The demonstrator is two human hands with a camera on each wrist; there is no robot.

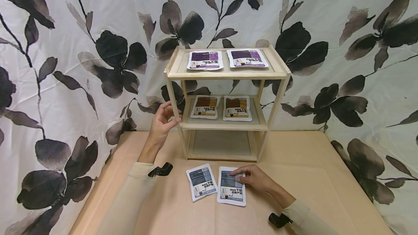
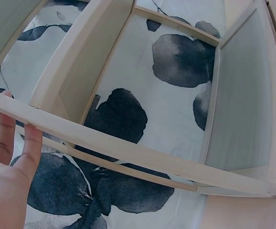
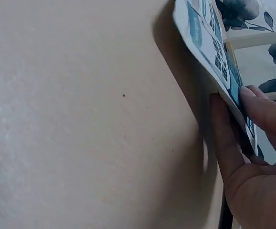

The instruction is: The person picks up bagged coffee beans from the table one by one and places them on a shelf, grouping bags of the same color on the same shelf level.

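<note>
My left hand (image 1: 162, 120) grips the left front post of a small wooden shelf rack (image 1: 225, 126); in the left wrist view its fingers (image 2: 30, 148) pass behind the post, thumb in front. My right hand (image 1: 258, 180) pinches the right edge of a white and blue pouch (image 1: 231, 195), thumb on the printed face. The right wrist view shows this pouch (image 3: 219, 57) tilted, fingers beneath it and a shadow on the table below. Just left of it a second blue pouch (image 1: 202, 182) lies askew on the table.
Two purple pouches (image 1: 205, 60) lie on the top shelf. Two brown and yellow pouches (image 1: 237, 108) lie on the middle shelf, and the bottom shelf (image 1: 222, 144) sits low behind the blue pouches. A floral cloth (image 1: 130, 10) hangs behind the peach-coloured table (image 1: 310, 166).
</note>
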